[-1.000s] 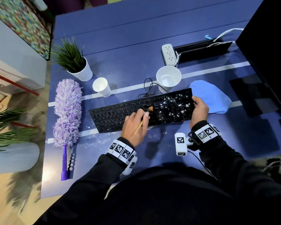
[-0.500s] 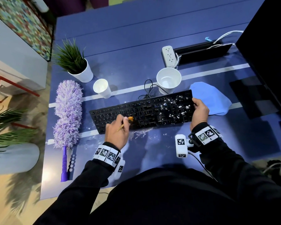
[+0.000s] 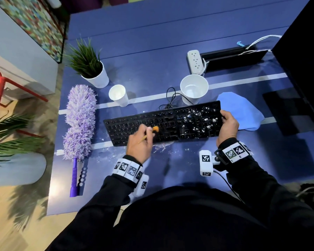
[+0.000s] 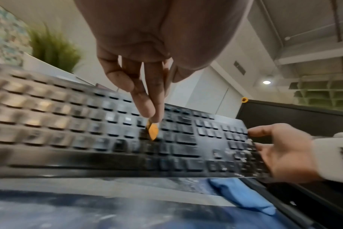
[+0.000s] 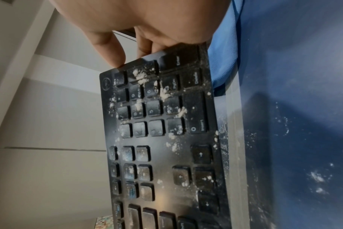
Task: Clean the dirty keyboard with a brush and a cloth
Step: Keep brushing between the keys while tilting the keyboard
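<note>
A black keyboard (image 3: 163, 124) lies across the blue table, tipped up at its far edge, its right end dusted with white powder (image 5: 162, 94). My left hand (image 3: 140, 144) pinches a small brush (image 3: 149, 133) with a wooden handle; its orange bristles (image 4: 153, 131) touch the keys near the middle. My right hand (image 3: 227, 124) grips the keyboard's right end (image 5: 166, 62), thumb on the far corner. A light blue cloth (image 3: 241, 113) lies just right of the keyboard, partly under my right hand.
White powder (image 3: 161, 147) is scattered on the table in front of the keyboard. Two white cups (image 3: 193, 87) (image 3: 118, 96), a potted plant (image 3: 91, 67) and a power strip (image 3: 195, 61) stand behind it. A purple duster (image 3: 79, 120) lies left; a dark monitor (image 3: 301, 60) stands right.
My left hand swept the brush from the keyboard's middle leftward and toward me, then came back a little to the right. The right hand has kept its hold.
</note>
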`<state>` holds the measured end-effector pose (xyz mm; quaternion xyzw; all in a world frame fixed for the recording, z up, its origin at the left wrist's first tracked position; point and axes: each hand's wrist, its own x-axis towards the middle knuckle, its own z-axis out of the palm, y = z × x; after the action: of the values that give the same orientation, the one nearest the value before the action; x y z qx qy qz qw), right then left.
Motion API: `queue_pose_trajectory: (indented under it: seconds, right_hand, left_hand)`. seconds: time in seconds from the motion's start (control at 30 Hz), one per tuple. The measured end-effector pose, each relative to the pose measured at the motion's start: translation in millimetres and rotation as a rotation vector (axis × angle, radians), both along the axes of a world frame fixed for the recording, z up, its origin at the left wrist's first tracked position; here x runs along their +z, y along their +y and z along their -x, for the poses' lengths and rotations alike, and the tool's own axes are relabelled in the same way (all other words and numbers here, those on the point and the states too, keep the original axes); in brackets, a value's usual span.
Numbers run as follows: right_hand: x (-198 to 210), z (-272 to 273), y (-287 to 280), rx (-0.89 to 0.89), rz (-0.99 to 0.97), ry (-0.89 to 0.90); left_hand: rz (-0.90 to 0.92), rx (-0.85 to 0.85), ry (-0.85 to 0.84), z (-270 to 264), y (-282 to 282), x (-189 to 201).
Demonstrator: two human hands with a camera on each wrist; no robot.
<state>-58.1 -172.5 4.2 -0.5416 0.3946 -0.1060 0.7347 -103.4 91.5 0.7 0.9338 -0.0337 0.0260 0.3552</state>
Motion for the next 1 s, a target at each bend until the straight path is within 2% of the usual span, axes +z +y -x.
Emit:
queue_pose_trajectory:
  seconds: [0.23,0.4,0.53,0.73,0.87,0.93,1.0]
  right_hand:
    - [1,0,1,-0.006,-0.013,0.007]
    - [-1,-1,1,-0.032,-0.046,-0.015]
    - [-2,0,-1,-0.030,-0.049,-0.036]
    - [0,0,1,-0.041,-0.031,-0.038]
    - [2,1,2,-0.036,-0.041,-0.035]
    - [2,1,2,-0.036,-0.053,-0.038]
    - [2,1,0,-0.038,-0.062,-0.046]
  left_hand:
    - [-0.098,0.377,0.095,-9,98,-28]
    - [-0.101,0.422,0.122,-17,110,-21]
    - [-0.095,0.282,0.121,-17,75,1]
    - [0.060,-0.141,0.034,-8,-11,34]
    - [0.018,-0.285,0.027,-3,-44,23]
    - [-0.056,-0.347,0.058,3,-49,13]
    - [-0.048,-0.363,0.055,8,-50,8]
